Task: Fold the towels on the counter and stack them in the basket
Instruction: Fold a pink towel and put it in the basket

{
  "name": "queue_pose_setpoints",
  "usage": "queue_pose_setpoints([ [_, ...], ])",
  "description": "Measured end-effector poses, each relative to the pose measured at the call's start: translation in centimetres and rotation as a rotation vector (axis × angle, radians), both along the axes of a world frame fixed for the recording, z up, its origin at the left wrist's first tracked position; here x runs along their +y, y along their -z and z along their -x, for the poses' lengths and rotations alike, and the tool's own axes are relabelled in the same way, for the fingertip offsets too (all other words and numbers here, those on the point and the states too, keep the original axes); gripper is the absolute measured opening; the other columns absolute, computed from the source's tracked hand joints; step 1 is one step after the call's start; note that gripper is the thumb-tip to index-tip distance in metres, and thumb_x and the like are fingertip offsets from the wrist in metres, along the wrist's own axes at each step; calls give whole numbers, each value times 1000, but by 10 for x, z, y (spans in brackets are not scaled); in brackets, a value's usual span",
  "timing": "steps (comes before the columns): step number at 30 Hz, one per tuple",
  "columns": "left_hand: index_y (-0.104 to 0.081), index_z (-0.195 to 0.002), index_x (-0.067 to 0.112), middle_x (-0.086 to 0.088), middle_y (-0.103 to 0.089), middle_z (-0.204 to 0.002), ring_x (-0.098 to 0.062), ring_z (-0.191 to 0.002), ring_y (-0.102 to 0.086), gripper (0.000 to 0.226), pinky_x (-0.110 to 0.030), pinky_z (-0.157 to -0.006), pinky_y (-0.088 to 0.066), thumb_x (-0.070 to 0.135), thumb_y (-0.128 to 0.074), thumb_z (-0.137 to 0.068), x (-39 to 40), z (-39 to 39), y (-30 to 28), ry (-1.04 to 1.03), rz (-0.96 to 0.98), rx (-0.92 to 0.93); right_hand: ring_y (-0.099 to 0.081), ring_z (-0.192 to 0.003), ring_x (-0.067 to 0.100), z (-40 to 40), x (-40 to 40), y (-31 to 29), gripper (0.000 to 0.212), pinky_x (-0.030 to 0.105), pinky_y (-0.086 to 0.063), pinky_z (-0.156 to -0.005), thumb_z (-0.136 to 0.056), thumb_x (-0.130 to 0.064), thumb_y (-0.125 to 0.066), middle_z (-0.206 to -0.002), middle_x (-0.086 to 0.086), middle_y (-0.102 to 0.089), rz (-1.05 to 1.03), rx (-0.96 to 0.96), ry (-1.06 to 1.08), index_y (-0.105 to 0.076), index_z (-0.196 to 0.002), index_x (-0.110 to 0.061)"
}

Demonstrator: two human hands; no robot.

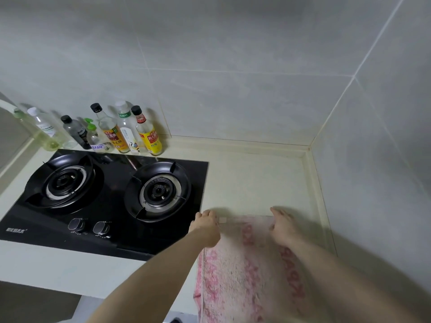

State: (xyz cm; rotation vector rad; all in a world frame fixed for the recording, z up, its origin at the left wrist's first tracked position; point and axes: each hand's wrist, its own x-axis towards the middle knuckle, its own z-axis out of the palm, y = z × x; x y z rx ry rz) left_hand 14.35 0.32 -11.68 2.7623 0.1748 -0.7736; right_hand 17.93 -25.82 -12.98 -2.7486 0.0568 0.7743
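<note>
A: What kind of surface is this?

B: It is a pale cream counter (254, 180) in a corner of the room. Grey tiled walls (233, 66) stand behind it and on its right side, and a raised cream strip runs along both walls.

A: What stands on the counter?

B: A black gas stove (105, 201) with two burners is set in the left part, with two knobs at its front edge. Behind the stove, along the back edge, there is a row of bottles (121, 131), some clear and some with yellow labels.

A: And the towel?

B: The pink and white towel (247, 276) lies on the right part of the counter, between the stove and the right wall. Its near end hangs over the front edge.

A: What do the hands do?

B: The left hand (206, 226) grips the far left corner of the towel with curled fingers. The right hand (283, 226) holds the far right corner, its fingers bent down on the cloth.
</note>
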Motion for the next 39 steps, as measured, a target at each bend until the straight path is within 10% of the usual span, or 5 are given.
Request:
queue_pose_setpoints([
  [11,-51,-125,22,-5,-56,-118,-24,-106,-53,33,-33,-85,-49,23,-56,-92,-4,0,0,44,-76,91,-62,-104,26,2,-8,6,12,34,-49,-87,-75,-36,-61,-96,-1,-70,106,26,18,-63,-81,-26],
  [23,-63,-92,25,6,-61,-100,-20,-96,-55,13,-35,-82,-38,34,-54,-88,6,-20,-70,48,54,-345,-46,-52,12,-8,-26,-63,32,19,-27,-44,-78,-9,-79,-57,-8,-52,-366,-283,171,-52,-65,-21],
  [30,-66,-95,30,12,-66,-94,-20,-96,-52,15,-35,-83,-35,29,-56,-84,17,6,-84,203,6,-532,-57,-66,10,13,-42,-84,32,27,-38,-58,-71,-3,-75,-74,-12,-57,-270,-501,66,-59,-68,-30],
  [35,-69,-96,29,10,-66,-95,-21,-104,-52,22,-35,-92,-38,22,-58,-80,12,44,-67,376,-42,-483,-56,-76,7,49,-59,-61,34,5,-32,-60,-60,-5,-86,-78,-16,-53,-128,-390,-62,-68,-70,-33],
  [39,-69,-100,29,8,-64,-103,-21,-102,-55,29,-30,-91,-34,12,-52,-83,2,65,-51,410,-61,-329,-63,-88,11,68,-72,-35,39,24,-48,-72,-71,-3,-74,-81,-23,-44,-34,-316,-51,-76,-80,-41],
])
